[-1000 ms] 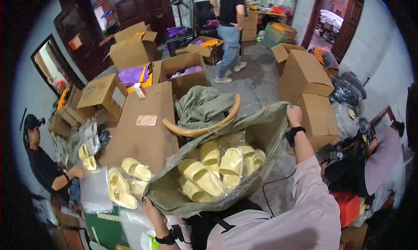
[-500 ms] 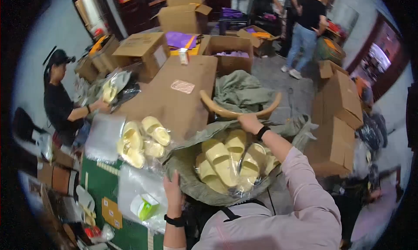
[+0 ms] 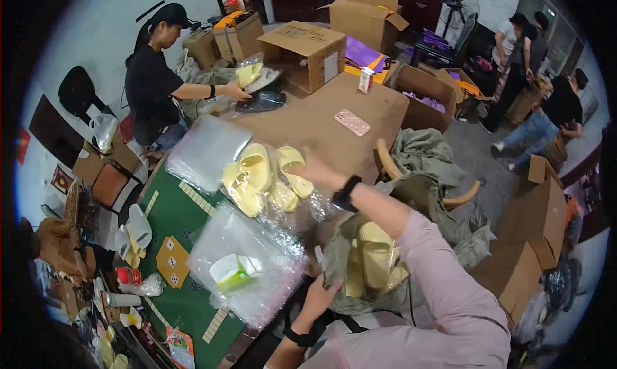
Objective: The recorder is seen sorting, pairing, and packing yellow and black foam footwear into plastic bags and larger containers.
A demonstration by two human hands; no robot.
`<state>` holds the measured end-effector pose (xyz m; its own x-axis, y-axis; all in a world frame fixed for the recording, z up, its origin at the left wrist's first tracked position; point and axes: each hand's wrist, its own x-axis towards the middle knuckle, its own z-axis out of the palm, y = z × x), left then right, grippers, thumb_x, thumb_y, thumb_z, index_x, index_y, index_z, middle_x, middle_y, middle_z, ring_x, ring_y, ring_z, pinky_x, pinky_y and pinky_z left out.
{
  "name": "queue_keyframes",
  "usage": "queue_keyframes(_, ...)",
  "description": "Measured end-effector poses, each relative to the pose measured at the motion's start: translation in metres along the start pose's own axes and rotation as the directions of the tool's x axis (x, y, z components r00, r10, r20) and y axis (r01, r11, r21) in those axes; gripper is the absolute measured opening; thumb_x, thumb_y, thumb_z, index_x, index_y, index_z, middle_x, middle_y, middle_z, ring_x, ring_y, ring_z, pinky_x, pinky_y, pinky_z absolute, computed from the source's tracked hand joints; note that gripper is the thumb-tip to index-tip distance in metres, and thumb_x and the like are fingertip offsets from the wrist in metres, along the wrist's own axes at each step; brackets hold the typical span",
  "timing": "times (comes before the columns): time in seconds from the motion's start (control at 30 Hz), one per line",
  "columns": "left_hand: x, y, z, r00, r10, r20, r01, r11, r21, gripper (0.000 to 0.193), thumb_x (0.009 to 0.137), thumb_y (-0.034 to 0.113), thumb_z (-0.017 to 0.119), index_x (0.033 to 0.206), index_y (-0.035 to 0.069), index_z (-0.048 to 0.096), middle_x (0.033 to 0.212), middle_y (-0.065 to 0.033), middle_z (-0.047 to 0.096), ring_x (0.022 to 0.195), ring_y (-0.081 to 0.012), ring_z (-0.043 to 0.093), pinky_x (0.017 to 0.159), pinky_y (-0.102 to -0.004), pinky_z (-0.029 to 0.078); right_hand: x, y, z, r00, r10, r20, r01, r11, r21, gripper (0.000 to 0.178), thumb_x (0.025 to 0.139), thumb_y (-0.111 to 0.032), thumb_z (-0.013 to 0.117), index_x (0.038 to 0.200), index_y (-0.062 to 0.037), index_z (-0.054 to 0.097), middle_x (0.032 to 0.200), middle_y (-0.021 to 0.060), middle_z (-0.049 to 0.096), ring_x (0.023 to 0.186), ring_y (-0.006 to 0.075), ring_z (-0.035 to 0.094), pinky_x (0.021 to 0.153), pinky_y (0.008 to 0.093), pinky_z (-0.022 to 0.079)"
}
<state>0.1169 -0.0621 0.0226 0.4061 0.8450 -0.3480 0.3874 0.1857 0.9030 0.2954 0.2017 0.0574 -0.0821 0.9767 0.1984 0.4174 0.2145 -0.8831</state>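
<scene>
My right hand (image 3: 313, 170) reaches across to the bagged pale yellow slippers (image 3: 254, 160) on the table. Its fingers are stretched out at the rightmost slipper (image 3: 291, 155), and I see no firm grip on it. Nearer to me, my left hand (image 3: 319, 298) is closed on the rim of a grey-green woven sack (image 3: 337, 256). More pale yellow slippers (image 3: 375, 256) lie inside the sack, partly hidden by my right forearm. A curved wooden-looking bar (image 3: 385, 160) shows at the sack's far side, its middle hidden.
Clear plastic bags (image 3: 212, 150) lie on the green-and-brown table (image 3: 173, 218), with another stack (image 3: 257, 298) under a white-and-green packet. A phone (image 3: 352, 122) rests farther back. A co-worker (image 3: 154, 86) handles a bagged slipper at the far left. Cardboard boxes (image 3: 527, 253) stand at the right.
My right hand has let go of the curved bar and moved left to the slippers on the table. My left hand, open before, now grips the sack's rim. The view has turned left.
</scene>
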Motion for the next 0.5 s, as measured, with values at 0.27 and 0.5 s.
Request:
queue_keyframes(0.27, -0.017, -0.05, 0.016, 0.993, 0.089, -0.079, -0.048, 0.908, 0.417, 0.042, 0.082, 0.032, 0.061, 0.105, -0.003, 0.055, 0.094, -0.0185, 0.064, 0.088, -0.0361, 0.06, 0.077, -0.0403, 0.047, 0.057, 0.068, 0.093, 0.784, 0.605, -0.14, -0.62, 0.775, -0.121, 0.061, 0.077, -0.046, 0.056, 0.119, -0.0021, 0.053, 0.119, 0.0219, 0.054, 0.113, 0.0374, 0.049, 0.102, 0.0581, 0.021)
queue_keyframes(0.5, -0.022, -0.034, -0.036, 0.952, -0.187, -0.242, 0.173, 0.982, -0.079, 0.03, 0.09, 0.023, 0.054, 0.105, -0.003, 0.057, 0.09, -0.0162, 0.065, 0.084, -0.0224, 0.061, 0.079, -0.032, 0.045, 0.013, 0.096, 0.132, 0.469, 0.733, -0.493, -0.846, 0.533, -0.012, 0.044, 0.076, -0.034, 0.056, 0.112, -0.0092, 0.062, 0.136, 0.0191, 0.039, 0.129, 0.0423, 0.024, 0.104, 0.0597, 0.007)
